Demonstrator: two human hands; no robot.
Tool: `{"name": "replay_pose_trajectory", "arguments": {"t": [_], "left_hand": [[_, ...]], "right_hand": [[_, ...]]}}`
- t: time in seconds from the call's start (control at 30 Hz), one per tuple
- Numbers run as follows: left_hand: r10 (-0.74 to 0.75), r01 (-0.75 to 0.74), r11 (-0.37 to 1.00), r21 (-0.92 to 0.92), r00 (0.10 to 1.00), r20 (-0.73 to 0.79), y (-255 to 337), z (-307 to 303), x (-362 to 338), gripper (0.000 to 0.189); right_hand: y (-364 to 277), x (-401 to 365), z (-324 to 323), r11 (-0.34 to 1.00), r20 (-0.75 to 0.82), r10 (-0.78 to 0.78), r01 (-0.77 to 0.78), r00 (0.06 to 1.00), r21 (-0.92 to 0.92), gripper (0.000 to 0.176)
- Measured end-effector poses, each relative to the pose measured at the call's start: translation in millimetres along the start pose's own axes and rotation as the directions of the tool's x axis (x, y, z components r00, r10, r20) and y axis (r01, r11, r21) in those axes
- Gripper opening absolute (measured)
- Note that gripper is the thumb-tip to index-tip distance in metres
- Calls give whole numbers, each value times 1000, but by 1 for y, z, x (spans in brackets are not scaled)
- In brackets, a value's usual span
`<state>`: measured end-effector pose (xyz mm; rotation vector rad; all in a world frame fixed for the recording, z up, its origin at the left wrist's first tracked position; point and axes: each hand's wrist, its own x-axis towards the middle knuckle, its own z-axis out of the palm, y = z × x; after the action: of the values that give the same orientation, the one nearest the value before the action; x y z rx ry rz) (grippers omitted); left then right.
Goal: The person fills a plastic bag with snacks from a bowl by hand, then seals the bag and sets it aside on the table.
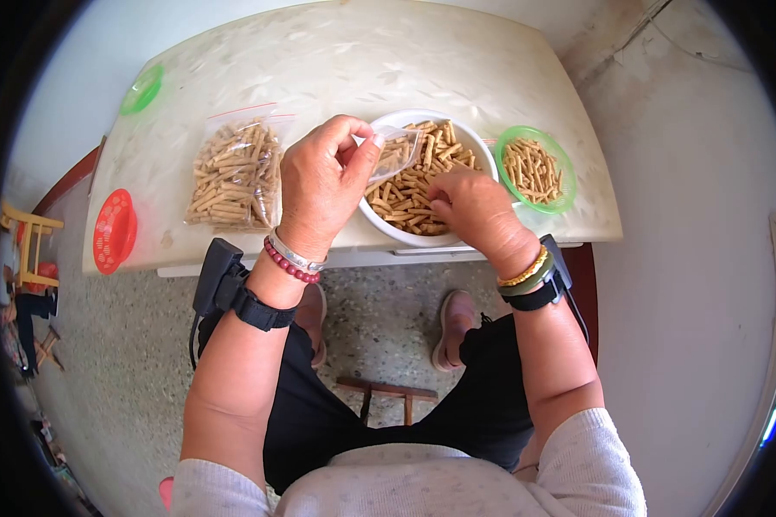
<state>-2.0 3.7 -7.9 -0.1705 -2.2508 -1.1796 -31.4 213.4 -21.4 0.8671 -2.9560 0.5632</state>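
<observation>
My left hand [326, 177] pinches the edge of a clear plastic bag [397, 153] between thumb and fingers, holding it over the left side of a white bowl [379, 228]. Short tan sticks [405, 194] fill the bowl, and some show through the bag. Over the bowl's right side, my right hand [476, 207] is closed, its fingers curled down among the sticks. Its fingertips are hidden, so I cannot tell what they grip. A full zip bag [235, 177] of similar sticks lies left of my left hand. Beside the bowl on the right, a green basket [567, 177] holds more sticks.
A red plastic basket [115, 231] sits at the table's front left, with a green dish [142, 90] farther back. The pale patterned table [362, 56] meets a wall [690, 215] on the right. A wooden stool [386, 389] shows below, between my legs.
</observation>
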Motion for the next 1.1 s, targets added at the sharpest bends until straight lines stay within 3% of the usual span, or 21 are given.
{"name": "replay_pose_trajectory", "arguments": {"t": [0.1,0.17,0.4,0.47,0.5,0.57,0.7,0.83,0.9,0.93,1.0,1.07,1.1], "left_hand": [[-63,60,991,-115,998,-22,8,1,0,10],[-48,45,995,-93,998,-35,7,3,0,10],[-48,40,995,-88,994,-98,1,4,1,12],[-37,26,995,-92,993,-113,1,3,2,11],[-27,14,995,-96,991,-132,0,2,3,11],[-13,-2,995,-101,988,-151,-2,2,4,11],[-12,-10,993,-119,982,-186,1,-1,6,11],[-15,-12,991,-130,979,-205,-1,-1,7,11],[90,-108,992,-69,969,-229,4,-2,6,9],[91,-109,992,-69,969,-229,8,-3,5,9],[285,-284,958,33,940,-186,18,-5,1,10],[290,-288,957,32,946,-149,19,-4,-3,13],[381,-373,924,85,916,-122,20,-4,-2,14]], "right_hand": [[-7,0,7,996,-11,-34,33,999,-88,12],[-12,-1,7,987,2,-34,34,999,-160,13],[-6,0,5,991,43,2,4,999,-137,13],[-7,-1,-4,996,29,56,-57,998,66,14],[-4,-1,-4,996,29,56,-58,998,66,14],[4,0,-5,962,-65,103,-83,993,260,13],[14,1,-12,950,-185,148,-87,972,301,13],[19,3,-16,927,-187,175,-97,967,363,15],[22,5,-13,703,-41,231,-138,972,698,15],[20,5,-15,703,-41,230,-137,972,698,15],[14,2,-22,559,118,169,-194,978,806,16],[10,2,-19,531,87,167,-164,982,832,15],[7,2,-18,502,57,165,-134,985,855,14]]}}
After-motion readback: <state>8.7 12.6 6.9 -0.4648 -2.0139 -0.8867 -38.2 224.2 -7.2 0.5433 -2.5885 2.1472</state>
